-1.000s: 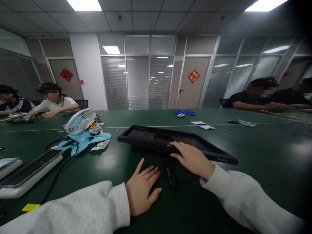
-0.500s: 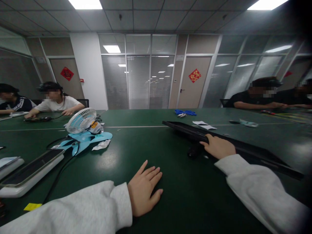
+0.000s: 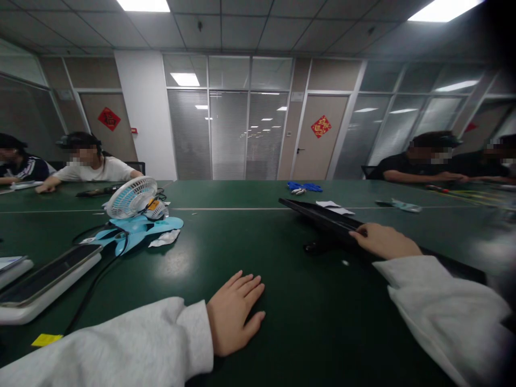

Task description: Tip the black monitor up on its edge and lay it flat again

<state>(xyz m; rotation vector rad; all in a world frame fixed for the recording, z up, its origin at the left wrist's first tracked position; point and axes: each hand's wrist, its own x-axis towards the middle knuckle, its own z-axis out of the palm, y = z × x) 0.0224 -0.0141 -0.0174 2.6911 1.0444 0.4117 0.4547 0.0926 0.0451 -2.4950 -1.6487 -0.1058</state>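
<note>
My left hand [image 3: 235, 313] lies palm down on the green table [image 3: 250, 236], fingers stretched out and nothing in it. My right hand [image 3: 387, 240] grips the near upper edge of a long, flat black panel [image 3: 322, 215], thumb and fingers closed over it. The panel is tilted, seen nearly edge-on, and my hand and sleeve hide part of its right half. Beneath its left half a smaller dark part [image 3: 316, 246] shows; I cannot tell whether it is joined to the panel. A small white bit [image 3: 345, 263] lies nearby.
To the left are a white fan [image 3: 132, 196], light-blue fan blades [image 3: 139, 231], a black cable [image 3: 92, 285] and a phone-like slab [image 3: 48, 277]. White papers [image 3: 335, 207] and blue gloves [image 3: 304, 186] lie farther back. Several people sit at both sides.
My right hand has slid right along with the panel, which has shifted right and tilts differently. The left hand stays flat in nearly the same place. A person at left has moved a dark item.
</note>
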